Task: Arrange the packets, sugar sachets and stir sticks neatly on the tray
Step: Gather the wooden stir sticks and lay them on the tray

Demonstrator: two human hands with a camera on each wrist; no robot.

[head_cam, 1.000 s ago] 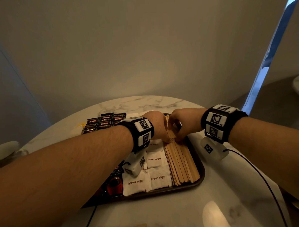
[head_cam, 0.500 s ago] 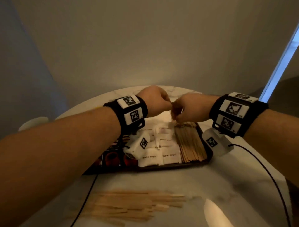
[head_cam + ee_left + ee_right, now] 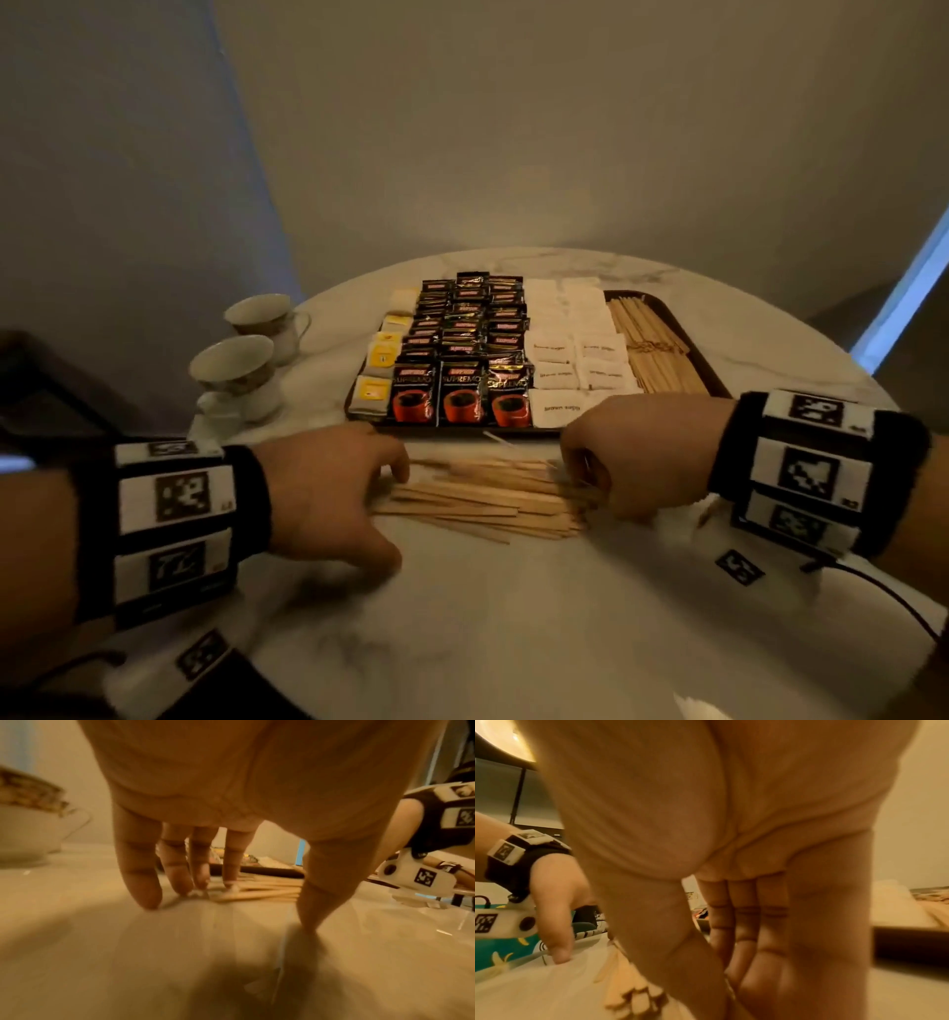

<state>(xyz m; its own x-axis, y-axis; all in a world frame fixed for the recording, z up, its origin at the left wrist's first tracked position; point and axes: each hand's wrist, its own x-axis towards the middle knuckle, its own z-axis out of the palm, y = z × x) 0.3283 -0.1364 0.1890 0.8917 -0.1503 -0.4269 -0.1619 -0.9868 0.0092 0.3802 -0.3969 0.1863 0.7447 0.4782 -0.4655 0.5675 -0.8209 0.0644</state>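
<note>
nearest us on the marble table (image 3: 462, 642), a loose pile of stir sticks (image 3: 482, 501) lies off the tray; left hand (image 3: 328, 493) is spread w/ straight fingertips (image 3: 144, 898) at the pile's left end, gripping nothing, right hand (image 3: 637, 457) is curled at the right end, can't tell whether it has hold of any. beyond, the tray (image 3: 714, 380) already carries coffee packets (image 3: 462, 360), brown sugar sachets (image 3: 575, 354) & a stick bundle (image 3: 652, 344) in rows. we judge it mostly done: loose sticks left.
</note>
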